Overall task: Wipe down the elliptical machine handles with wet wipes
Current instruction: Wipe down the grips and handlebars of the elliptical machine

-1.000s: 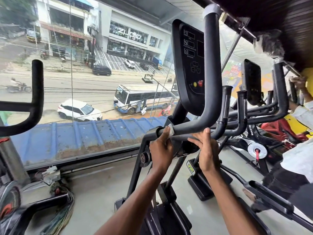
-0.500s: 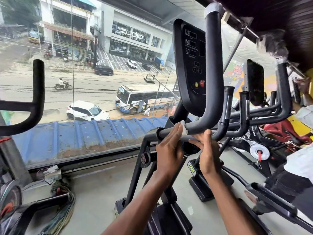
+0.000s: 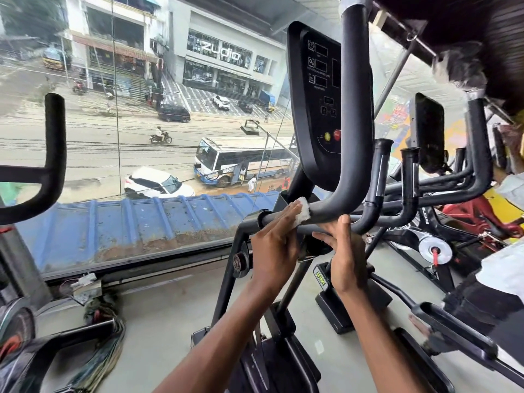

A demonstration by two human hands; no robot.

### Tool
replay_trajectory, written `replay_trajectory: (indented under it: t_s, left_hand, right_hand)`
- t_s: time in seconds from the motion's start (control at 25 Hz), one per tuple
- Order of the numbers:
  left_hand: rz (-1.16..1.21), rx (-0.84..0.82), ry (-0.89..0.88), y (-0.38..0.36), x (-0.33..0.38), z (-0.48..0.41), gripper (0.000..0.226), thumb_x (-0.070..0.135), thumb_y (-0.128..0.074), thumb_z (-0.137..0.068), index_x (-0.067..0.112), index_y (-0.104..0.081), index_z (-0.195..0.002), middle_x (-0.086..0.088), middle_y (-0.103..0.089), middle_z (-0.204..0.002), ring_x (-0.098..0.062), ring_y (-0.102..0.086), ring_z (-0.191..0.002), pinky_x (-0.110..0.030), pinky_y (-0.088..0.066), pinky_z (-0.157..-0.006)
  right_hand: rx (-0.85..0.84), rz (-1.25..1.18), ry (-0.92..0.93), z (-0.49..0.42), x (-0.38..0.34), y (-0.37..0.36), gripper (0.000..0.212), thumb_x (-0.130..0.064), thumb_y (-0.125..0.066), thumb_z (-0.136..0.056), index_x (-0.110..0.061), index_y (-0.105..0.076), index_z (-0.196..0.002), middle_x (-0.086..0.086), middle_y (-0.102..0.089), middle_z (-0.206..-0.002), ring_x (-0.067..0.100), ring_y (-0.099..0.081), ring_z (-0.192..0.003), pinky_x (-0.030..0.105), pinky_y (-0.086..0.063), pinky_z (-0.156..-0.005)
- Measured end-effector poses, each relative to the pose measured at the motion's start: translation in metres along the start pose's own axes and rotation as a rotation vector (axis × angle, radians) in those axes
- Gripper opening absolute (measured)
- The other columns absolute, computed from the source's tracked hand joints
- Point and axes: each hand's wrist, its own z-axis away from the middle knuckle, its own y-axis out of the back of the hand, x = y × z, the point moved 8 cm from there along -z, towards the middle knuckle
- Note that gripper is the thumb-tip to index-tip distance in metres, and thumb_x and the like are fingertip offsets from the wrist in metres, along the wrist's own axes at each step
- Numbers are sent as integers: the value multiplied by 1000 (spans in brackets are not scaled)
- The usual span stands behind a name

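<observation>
Pressing small white wet wipe [image 3: 302, 212] onto matte black tubular elliptical handle [image 3: 355, 123] w/ L hand [image 3: 276, 245]: fingers straight, held together, flat to the bar. Wipe sticks out past the fingertips toward the R hand. Wipe sits on the horizontal run of the handle, just short of the bend where the tube turns upward.

R hand [image 3: 347, 259] just beside L, back of hand to camera, fingers straight, pointing up, tips touching underside of same bar; thumb spread out toward L hand. Grips nothing. Hands close, apart as far as visible.

Above both hands: black oval console panel [image 3: 314, 95] w/ yellow and red buttons, partly behind upright part of handle. Beyond R hand: black handlebars [image 3: 479, 151] of a 2nd machine, and a person in white clothing [image 3: 507, 265] at frame edge. Well out from L hand: another black curved handle [image 3: 55, 154].

Beyond the hands, through window glass: blue corrugated roof [image 3: 141, 222], white-and-blue bus [image 3: 226, 163], white car [image 3: 158, 182] on street. Below, L-hand side, on grey floor [image 3: 158, 307]: tangle of cables [image 3: 105, 358].
</observation>
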Motion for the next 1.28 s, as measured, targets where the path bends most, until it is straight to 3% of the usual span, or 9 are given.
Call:
replay_trajectory:
  t_s: [0.16, 0.24, 0.36, 0.48, 0.64, 0.8, 0.96, 1.08, 1.28]
  left_hand:
    - [48, 87, -17, -4, 34, -4, 45, -11, -59, -88, 8, -72, -127, -3, -74, -124, -12, -69, -116, -21, -52, -100]
    - [56, 63, -16, -7, 26, 3, 48, -12, -56, -89, 6, -69, -131, -4, -71, -132, -8, -62, -128, -32, -51, -107]
    - [-72, 24, 11, -6, -4, 15, 48, 0, -49, -90, 8, -66, -135, -4, -69, -135, -8, -56, -133, -46, -52, -103]
    - [-71, 42, 83, -2, 1, 15, 46, 13, -47, -93, 14, -68, -134, 0, -69, -135, -17, -66, -124, -34, -55, -95]
    - [80, 58, 68, -5, 41, 9, 45, -3, -56, -92, 12, -69, -132, 1, -66, -137, -13, -65, -125, -25, -53, -100]
    - [15, -56, 40, -4, 23, 12, 51, -6, -57, -90, 12, -66, -137, 0, -62, -143, -15, -61, -131, -26, -52, -102]
    - [76, -25, 216, -1, 19, 7, 37, 5, -58, -94, 15, -73, -127, -7, -77, -116, -19, -73, -108, -24, -54, -85]
    - [203, -33, 212, -3, 41, -1, 40, 6, -58, -94, 19, -72, -130, -9, -78, -100, -6, -66, -83, -37, -57, -79]
    - [-16, -81, 24, 4, 36, 11, 60, -10, -61, -82, 11, -65, -138, -4, -62, -142, -13, -61, -129, -27, -53, -99]
  right_hand:
    - [5, -48, 7, 1, 0, -1, 77, -88, -34, -90, -26, -79, -93, 3, -80, -97, 19, -76, -98, 58, -55, -96]
    - [-1, -22, 2, 0, 1, 0, 83, -88, -32, -90, -19, -79, -95, 4, -80, -96, 19, -76, -98, 59, -55, -95]
    - [-22, -12, 6, 0, 1, 0, 75, -87, -31, -91, -29, -78, -95, 0, -81, -99, 18, -76, -100, 60, -54, -96]
    - [-13, -27, 13, 0, 1, 0, 77, -88, -32, -90, -27, -78, -96, 0, -81, -98, 17, -76, -99, 60, -55, -95]
    - [-26, -55, -15, -1, 7, -1, 89, -87, -34, -91, -10, -78, -102, 8, -80, -102, 24, -75, -103, 58, -55, -96]
    - [-20, -68, 1, 0, 2, -2, 84, -84, -34, -92, -14, -78, -101, 5, -80, -100, 20, -75, -101, 46, -58, -93]
    - [-10, -45, -30, 1, -1, -2, 96, -94, -32, -83, -11, -76, -105, 10, -78, -106, 19, -75, -101, 44, -58, -94]
    - [-62, -92, -25, 4, -9, -5, 90, -92, -33, -85, -17, -76, -112, 5, -78, -112, 17, -73, -110, 29, -56, -91]
    - [-74, -85, -43, 1, -10, -2, 83, -93, -39, -82, -23, -77, -101, 0, -80, -102, 17, -74, -102, 35, -59, -89]
